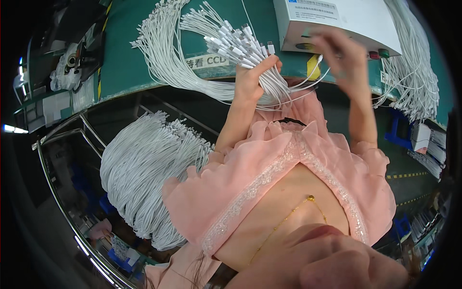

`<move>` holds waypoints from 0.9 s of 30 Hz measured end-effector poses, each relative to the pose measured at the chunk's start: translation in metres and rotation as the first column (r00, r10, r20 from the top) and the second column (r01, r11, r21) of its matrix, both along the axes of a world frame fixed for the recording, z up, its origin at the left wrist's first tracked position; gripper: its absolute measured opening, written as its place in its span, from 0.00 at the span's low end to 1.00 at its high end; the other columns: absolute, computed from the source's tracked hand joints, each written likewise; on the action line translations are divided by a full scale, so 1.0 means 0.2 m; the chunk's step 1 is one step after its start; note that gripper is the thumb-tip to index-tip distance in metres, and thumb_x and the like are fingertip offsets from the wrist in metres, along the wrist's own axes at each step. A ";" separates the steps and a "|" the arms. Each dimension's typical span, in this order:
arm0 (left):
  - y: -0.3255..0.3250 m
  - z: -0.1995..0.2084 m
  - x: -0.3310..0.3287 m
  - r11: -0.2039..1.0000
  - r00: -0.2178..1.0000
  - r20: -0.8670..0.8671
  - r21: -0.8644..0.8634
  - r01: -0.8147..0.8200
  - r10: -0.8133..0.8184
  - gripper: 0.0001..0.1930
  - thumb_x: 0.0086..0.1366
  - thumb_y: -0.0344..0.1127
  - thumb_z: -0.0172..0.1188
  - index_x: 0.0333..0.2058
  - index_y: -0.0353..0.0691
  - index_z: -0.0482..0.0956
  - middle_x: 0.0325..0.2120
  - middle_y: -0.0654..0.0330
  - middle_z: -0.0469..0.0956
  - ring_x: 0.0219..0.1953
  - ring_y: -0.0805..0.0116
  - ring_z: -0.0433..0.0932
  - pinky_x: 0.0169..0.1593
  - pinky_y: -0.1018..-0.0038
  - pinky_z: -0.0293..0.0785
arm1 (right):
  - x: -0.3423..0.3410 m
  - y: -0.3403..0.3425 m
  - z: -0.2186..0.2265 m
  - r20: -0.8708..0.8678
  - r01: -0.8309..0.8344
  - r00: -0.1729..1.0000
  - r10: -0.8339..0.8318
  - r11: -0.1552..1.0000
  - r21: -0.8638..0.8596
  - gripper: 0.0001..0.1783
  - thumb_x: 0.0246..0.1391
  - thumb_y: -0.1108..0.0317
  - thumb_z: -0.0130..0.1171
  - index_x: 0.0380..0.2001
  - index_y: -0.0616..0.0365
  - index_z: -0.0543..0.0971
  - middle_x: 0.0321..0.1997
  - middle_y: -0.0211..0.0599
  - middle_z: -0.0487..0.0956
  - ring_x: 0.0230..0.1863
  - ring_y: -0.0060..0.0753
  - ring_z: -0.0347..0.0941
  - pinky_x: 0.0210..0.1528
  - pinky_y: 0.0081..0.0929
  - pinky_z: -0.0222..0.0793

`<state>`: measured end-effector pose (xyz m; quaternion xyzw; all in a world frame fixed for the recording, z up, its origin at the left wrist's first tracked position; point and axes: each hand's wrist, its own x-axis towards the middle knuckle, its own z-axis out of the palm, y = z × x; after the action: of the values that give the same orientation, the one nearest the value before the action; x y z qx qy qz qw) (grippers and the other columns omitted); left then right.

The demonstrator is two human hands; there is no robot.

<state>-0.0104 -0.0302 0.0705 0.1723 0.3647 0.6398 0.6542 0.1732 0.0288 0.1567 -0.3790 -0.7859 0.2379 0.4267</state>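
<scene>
My left hand (253, 81) is closed around a thick bundle of white charging cables (236, 48), whose white plugs fan out above my fist. One plug (271, 48) stands up just over the thumb. From the bundle the cable lengths curve left along the green table edge and down toward my lap. My right hand (342, 60) is raised in front of a white box-shaped device (337, 26) and smeared by motion, so what its fingers hold, if anything, cannot be made out. Close to its left side, a loose cable end (319, 59) hangs beside a yellow patch on the table edge.
More white cables (161, 43) lie on the green table (122, 62) to the left, and another bunch (409, 62) drapes over its right edge. A large cable heap (144, 178) rests at my left, inside a metal rail (62, 202). The device has red and green buttons (378, 54).
</scene>
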 end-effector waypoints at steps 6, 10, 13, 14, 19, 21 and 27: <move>0.03 -0.01 0.02 1.000 1.000 -0.004 -0.005 0.021 -0.021 0.10 0.50 0.20 0.61 0.32 0.33 0.72 0.24 0.55 0.75 0.25 0.65 0.76 0.28 0.72 0.74 | -0.12 -0.12 -0.23 -0.183 -0.136 0.981 0.067 0.908 -0.395 0.12 0.51 0.73 0.56 0.40 0.60 0.78 0.26 0.37 0.80 0.26 0.22 0.76 0.28 0.16 0.70; 0.02 -0.02 0.01 0.995 0.998 0.011 0.081 0.055 -0.056 0.10 0.52 0.23 0.61 0.34 0.34 0.74 0.26 0.57 0.76 0.28 0.67 0.76 0.31 0.74 0.74 | -0.14 -0.12 -0.27 -0.209 -0.153 0.975 0.072 0.902 -0.404 0.11 0.50 0.72 0.56 0.38 0.63 0.79 0.26 0.35 0.81 0.26 0.20 0.76 0.26 0.15 0.70; 0.01 -0.01 0.01 0.997 0.999 0.022 0.062 0.047 -0.048 0.11 0.51 0.21 0.61 0.34 0.34 0.73 0.26 0.57 0.76 0.27 0.66 0.76 0.30 0.73 0.74 | -0.14 -0.12 -0.27 -0.220 -0.149 0.973 0.065 0.909 -0.389 0.11 0.50 0.72 0.57 0.38 0.63 0.79 0.26 0.36 0.81 0.25 0.20 0.76 0.26 0.15 0.70; 0.01 -0.01 0.02 0.999 0.999 0.032 0.032 0.041 -0.042 0.11 0.49 0.20 0.62 0.33 0.33 0.72 0.25 0.56 0.75 0.25 0.65 0.76 0.28 0.73 0.74 | -0.15 -0.12 -0.28 -0.223 -0.142 0.973 0.055 0.908 -0.394 0.11 0.50 0.72 0.57 0.37 0.63 0.79 0.26 0.36 0.81 0.25 0.20 0.76 0.26 0.15 0.70; 0.01 -0.02 0.01 0.998 0.998 0.035 0.046 0.051 -0.052 0.12 0.49 0.20 0.62 0.33 0.33 0.72 0.26 0.56 0.75 0.25 0.65 0.77 0.28 0.73 0.75 | -0.15 -0.13 -0.28 -0.185 -0.121 0.982 0.050 0.910 -0.397 0.10 0.49 0.72 0.58 0.36 0.64 0.79 0.27 0.38 0.81 0.26 0.21 0.77 0.26 0.15 0.70; 0.00 -0.02 0.01 0.997 0.998 0.041 0.046 0.055 -0.056 0.12 0.48 0.20 0.62 0.33 0.33 0.72 0.26 0.56 0.75 0.25 0.65 0.77 0.28 0.73 0.75 | -0.15 -0.13 -0.27 -0.172 -0.116 0.984 0.048 0.901 -0.417 0.10 0.49 0.72 0.58 0.35 0.64 0.80 0.27 0.38 0.81 0.26 0.21 0.77 0.27 0.15 0.70; 0.00 -0.01 0.01 0.997 0.997 0.046 0.046 0.057 -0.059 0.13 0.48 0.20 0.63 0.33 0.33 0.71 0.26 0.56 0.75 0.25 0.65 0.77 0.29 0.72 0.76 | -0.15 -0.13 -0.28 -0.215 -0.132 0.975 0.051 0.914 -0.384 0.10 0.48 0.73 0.58 0.35 0.64 0.79 0.27 0.38 0.81 0.27 0.21 0.77 0.28 0.16 0.71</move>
<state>-0.0075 -0.0300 0.0684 0.1825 0.3295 0.6324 0.6769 0.1441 0.0020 0.1003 -0.3942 -0.6916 0.4486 0.4063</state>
